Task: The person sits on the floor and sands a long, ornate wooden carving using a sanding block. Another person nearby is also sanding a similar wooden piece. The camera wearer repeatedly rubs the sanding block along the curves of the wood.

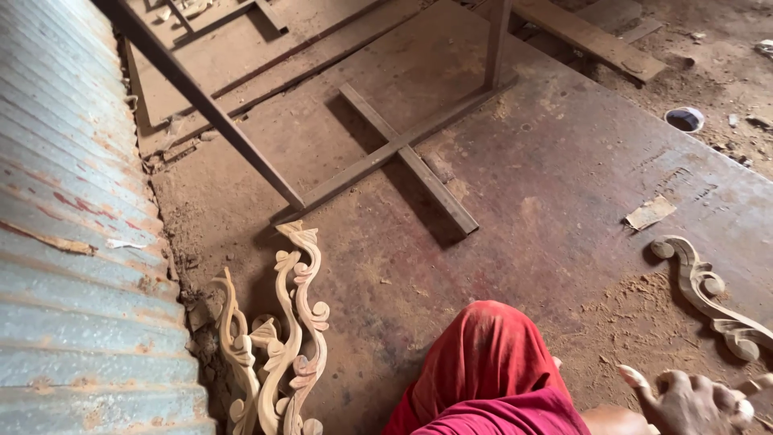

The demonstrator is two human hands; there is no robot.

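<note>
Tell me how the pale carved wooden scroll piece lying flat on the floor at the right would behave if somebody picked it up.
The pale carved wooden scroll piece probably stays stiff, being solid wood. Its thin curls and narrow neck look fragile, so it may snap if lifted by one end. Lying flat, it seems unlikely to roll. The right hand is nearest.

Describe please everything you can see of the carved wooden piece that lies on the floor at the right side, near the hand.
The carved wooden piece is a long, curved scroll ornament of greyish-brown wood, darker than the pale carvings by the metal wall. It has a round knob at its upper left end, spiral curls in the middle and leaf-like lobes toward the lower right. It lies flat on the dusty floor, running diagonally toward the picture's right edge, with sawdust around it. The right hand is close below it but does not touch it.
</note>
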